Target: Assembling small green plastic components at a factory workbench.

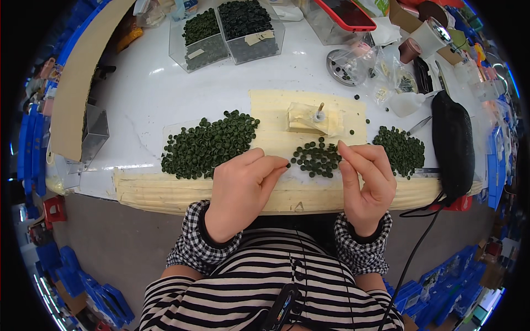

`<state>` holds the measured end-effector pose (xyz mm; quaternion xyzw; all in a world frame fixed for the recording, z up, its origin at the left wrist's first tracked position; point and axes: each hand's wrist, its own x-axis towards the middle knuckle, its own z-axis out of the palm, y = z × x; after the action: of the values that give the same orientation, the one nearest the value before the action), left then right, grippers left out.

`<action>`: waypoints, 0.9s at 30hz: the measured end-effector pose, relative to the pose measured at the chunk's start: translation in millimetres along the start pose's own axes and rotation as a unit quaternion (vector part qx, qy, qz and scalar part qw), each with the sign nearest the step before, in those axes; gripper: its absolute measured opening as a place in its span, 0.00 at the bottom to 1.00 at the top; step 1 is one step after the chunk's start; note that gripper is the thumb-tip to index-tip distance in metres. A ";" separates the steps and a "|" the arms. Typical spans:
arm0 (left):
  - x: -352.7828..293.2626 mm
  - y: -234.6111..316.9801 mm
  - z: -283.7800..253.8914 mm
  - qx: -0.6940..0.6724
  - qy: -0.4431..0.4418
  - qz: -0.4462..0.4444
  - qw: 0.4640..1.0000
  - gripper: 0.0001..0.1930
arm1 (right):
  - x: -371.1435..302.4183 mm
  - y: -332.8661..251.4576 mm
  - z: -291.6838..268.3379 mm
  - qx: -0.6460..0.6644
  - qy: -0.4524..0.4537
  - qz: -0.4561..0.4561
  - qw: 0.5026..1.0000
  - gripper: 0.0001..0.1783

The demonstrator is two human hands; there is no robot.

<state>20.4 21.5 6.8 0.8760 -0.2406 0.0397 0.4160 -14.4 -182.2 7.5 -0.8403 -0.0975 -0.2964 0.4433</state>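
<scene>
A small, round, dark-green, cup-like piece point(288, 165) is sitting at the left edge of the middle cluster, and the left hand point(243, 190) is clamping it between thumb and forefinger! Across from it, the right hand point(369, 188) is curling into a near-pinch over the other edge; I can't tell whether those fingertips are gripping anything.

Between them, a loose cluster of matching dark-green pieces point(317, 160) is spreading out, thin enough that single pieces are showing. Just behind, a pale, tape-wrapped block point(306, 118) is standing with an upright, thin pin point(320, 112), and I'm making out no green piece on it.

So this is looking like work midstream: a big dark-green heap point(210, 146) is lying to the left, a smaller dark-green heap point(398, 151) to the right, and nothing is telling me which, if either, is finished. Farther back on the white surface point(138, 138), two clear plastic trays point(207, 57) are holding plenty more dark pieces.
</scene>
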 end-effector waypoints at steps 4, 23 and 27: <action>0.3 2.5 3.2 0.020 -0.019 0.007 1.000 0.08 | -0.3 -1.3 0.1 -0.006 -0.008 -0.002 1.000 0.17; 1.0 -3.9 -3.5 -0.760 -0.003 -0.281 0.586 0.15 | 19.4 -3.7 1.3 -0.071 0.030 -0.008 0.997 0.15; 2.1 -2.3 -3.9 -0.775 -0.034 -0.306 0.552 0.16 | 45.1 3.6 5.6 -0.132 0.004 -0.049 0.990 0.12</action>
<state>23.8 24.8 8.2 0.2361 0.0902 -0.3211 0.9127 25.7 -184.3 29.0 -0.8845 -0.0965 -0.3317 0.3135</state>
